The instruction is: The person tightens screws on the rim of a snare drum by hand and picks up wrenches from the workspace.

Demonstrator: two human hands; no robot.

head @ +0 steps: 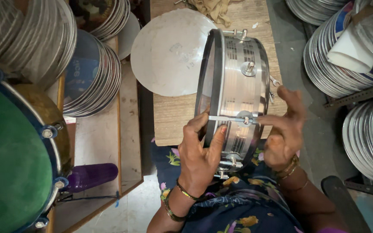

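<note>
Gripping steel drum [237, 92], both hands

I see the drum [236, 92] standing on edge at centre, its lower rim over the lap, its upper part over the counter [173, 114]. Left hand [199, 157] at 7 o'clock of the drum, on its rim; right hand [283, 127] at 4 o'clock, fingertips at a tension rod [232, 118]. Flat disc [167, 51] on the counter at 10 o'clock. Drumhead stacks [93, 75] at 9 o'clock; more stacks [350, 56] at 2 o'clock. Large drum [16, 155] at 8 o'clock.
</note>
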